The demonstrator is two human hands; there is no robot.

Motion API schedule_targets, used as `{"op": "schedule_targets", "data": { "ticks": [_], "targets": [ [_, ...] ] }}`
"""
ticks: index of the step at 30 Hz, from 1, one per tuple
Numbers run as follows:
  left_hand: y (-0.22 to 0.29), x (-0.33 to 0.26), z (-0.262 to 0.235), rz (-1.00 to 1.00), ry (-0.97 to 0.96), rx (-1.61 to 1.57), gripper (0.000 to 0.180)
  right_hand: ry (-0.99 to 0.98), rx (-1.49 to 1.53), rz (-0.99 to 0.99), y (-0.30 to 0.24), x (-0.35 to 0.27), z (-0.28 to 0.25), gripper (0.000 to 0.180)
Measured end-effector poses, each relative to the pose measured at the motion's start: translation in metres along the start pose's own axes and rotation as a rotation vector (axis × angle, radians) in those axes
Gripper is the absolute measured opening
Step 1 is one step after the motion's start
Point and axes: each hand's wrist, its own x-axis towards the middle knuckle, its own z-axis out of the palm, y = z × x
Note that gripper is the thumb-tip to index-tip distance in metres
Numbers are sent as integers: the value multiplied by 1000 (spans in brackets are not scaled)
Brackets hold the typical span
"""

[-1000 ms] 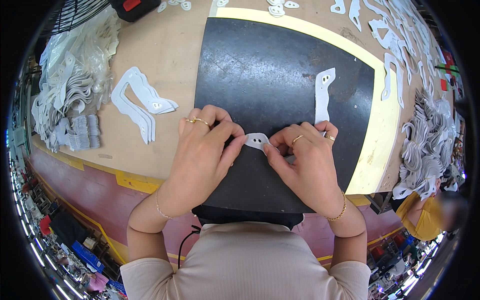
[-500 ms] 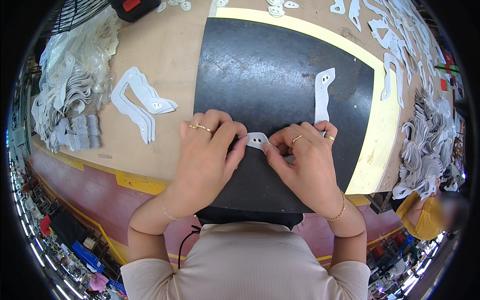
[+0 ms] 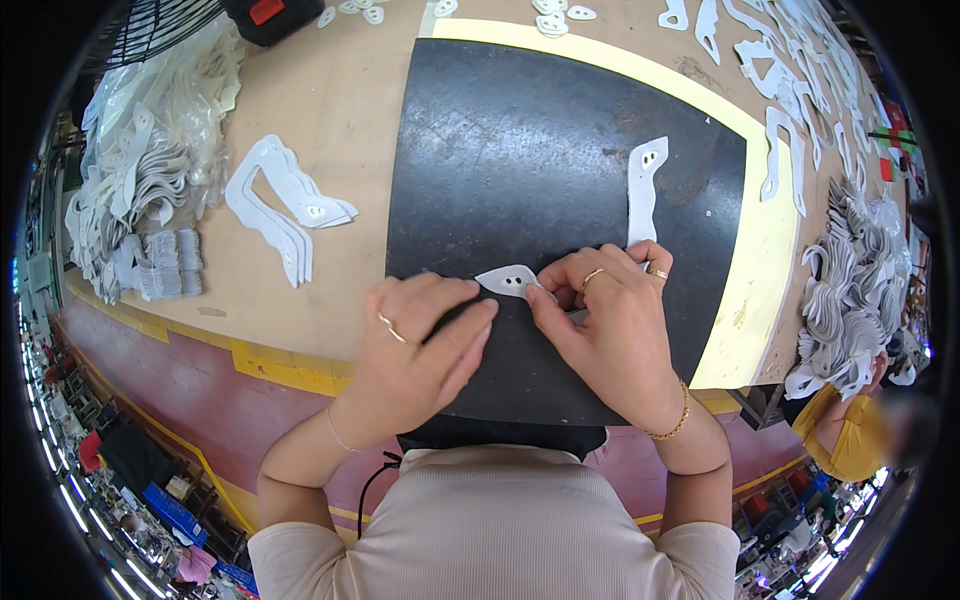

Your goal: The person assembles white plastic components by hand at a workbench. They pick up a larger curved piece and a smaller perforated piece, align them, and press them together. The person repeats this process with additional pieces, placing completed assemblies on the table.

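In front of me on the black mat [image 3: 520, 130] lies a white cut fabric piece [image 3: 511, 281] with dark oval holes near its pointed left end. My right hand [image 3: 610, 325] pinches it just right of the holes, and the rest of the piece is hidden under that hand. My left hand [image 3: 415, 345] rests by the pointed tip, thumb and forefinger apart, nothing between them. Above my right hand a similar white strip [image 3: 643, 190] lies upright on the mat, its lower end covered by my fingers.
A small stack of bent white pieces [image 3: 283, 200] lies left of the mat. Bundled pieces in clear plastic [image 3: 150, 150] sit farther left, and another pile [image 3: 845, 290] at the right edge. Small white oval pieces [image 3: 551, 22] lie at the back. A person in yellow [image 3: 840, 430] is at right.
My left thumb and fingers have come off the piece's left end and spread, baring its pointed tip. The right hand keeps its pinch, almost unmoved.
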Motion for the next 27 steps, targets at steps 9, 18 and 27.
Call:
{"op": "schedule_targets", "data": {
  "ticks": [9, 18, 27],
  "targets": [
    [6, -3, 9, 102, -61, 225, 50, 4, -4, -6, 0, -1, -1, 9],
    [10, -5, 11, 143, -69, 342, 49, -3, -68, -50, 4, -6, -7, 11],
    [11, -8, 14, 153, -64, 379, 44, 12, -55, -15, 6, -4, -3, 14]
  ]
}}
